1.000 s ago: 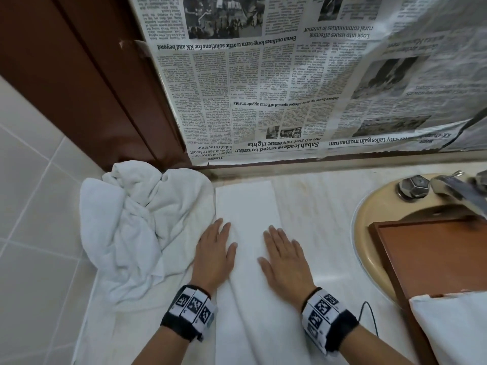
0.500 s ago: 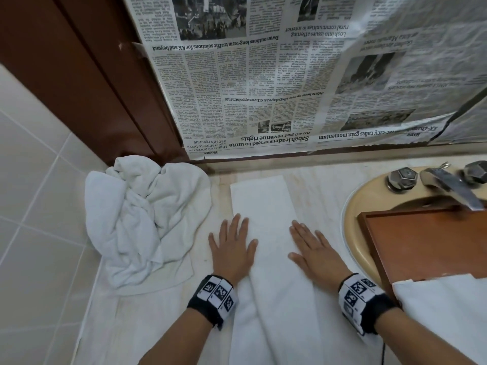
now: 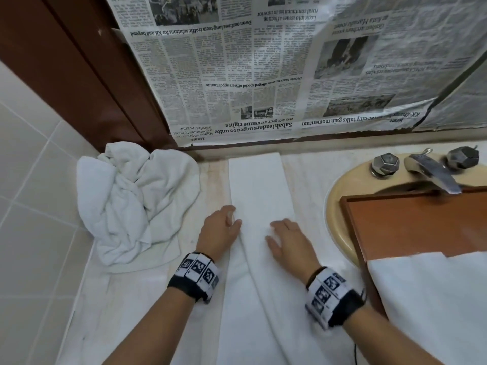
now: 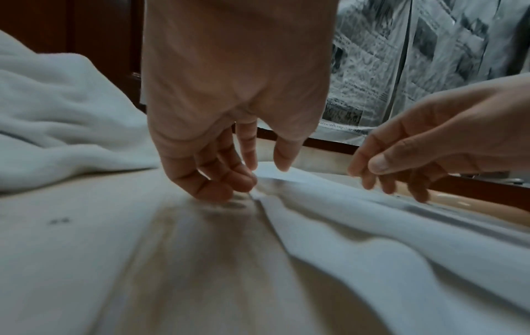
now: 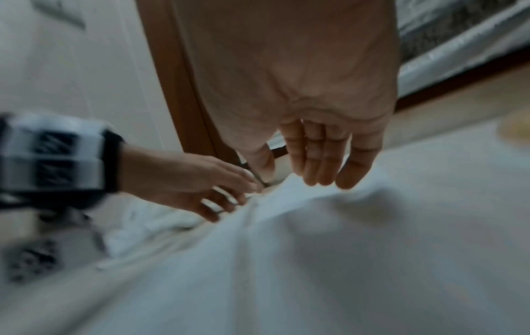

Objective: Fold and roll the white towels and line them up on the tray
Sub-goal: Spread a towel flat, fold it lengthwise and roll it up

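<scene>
Head view looks down; both wrist views closely share the towel (image 3: 259,206).

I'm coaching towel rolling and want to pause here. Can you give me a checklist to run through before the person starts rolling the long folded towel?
1. Folded towel lies in a long strip on the counter: ok.
2. Strip is smooth: not ok, a ridge runs between the hands.
3. Left hand holds the left edge: ok, fingers curl at it.
4. Right hand grips the towel: not ok, it hovers above.
5. Tray has free space: ok.
6. Crumpled towel lies apart from the strip: ok.
</scene>
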The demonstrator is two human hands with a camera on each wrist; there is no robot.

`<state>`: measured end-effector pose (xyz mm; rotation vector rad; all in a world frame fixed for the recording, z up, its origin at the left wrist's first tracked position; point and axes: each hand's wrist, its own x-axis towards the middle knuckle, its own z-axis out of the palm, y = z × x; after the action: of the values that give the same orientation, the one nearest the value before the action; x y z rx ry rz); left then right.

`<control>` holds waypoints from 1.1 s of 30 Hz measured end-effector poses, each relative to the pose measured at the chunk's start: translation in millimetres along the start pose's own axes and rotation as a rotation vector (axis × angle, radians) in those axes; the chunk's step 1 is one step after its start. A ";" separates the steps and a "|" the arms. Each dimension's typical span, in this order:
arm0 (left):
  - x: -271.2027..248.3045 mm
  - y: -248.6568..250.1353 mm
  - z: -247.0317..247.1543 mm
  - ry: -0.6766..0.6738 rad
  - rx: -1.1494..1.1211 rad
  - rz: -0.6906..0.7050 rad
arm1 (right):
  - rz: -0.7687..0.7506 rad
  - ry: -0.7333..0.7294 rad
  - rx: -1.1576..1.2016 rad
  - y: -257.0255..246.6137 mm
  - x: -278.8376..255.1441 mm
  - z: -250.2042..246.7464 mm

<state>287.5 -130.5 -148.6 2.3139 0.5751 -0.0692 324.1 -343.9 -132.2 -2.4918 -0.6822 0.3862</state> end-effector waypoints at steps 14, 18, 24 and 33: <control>-12.0 -3.8 -6.6 -0.024 -0.127 -0.186 | 0.199 -0.061 0.128 -92.0 -66.3 47.3; -16.0 -11.5 -8.2 -0.003 -0.128 -0.185 | 0.241 -0.156 0.049 -117.6 -78.2 77.0; -31.5 -21.2 -10.3 -0.031 -0.076 -0.135 | 0.305 -0.096 -0.063 -117.6 -97.9 81.7; -41.5 -23.1 -16.2 -0.093 -0.040 -0.080 | 0.228 0.008 -0.064 -148.4 -98.2 80.4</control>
<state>238.6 -121.0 -143.0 2.2357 0.6164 -0.2002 152.9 -254.7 -103.4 -2.6387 -0.4139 0.4433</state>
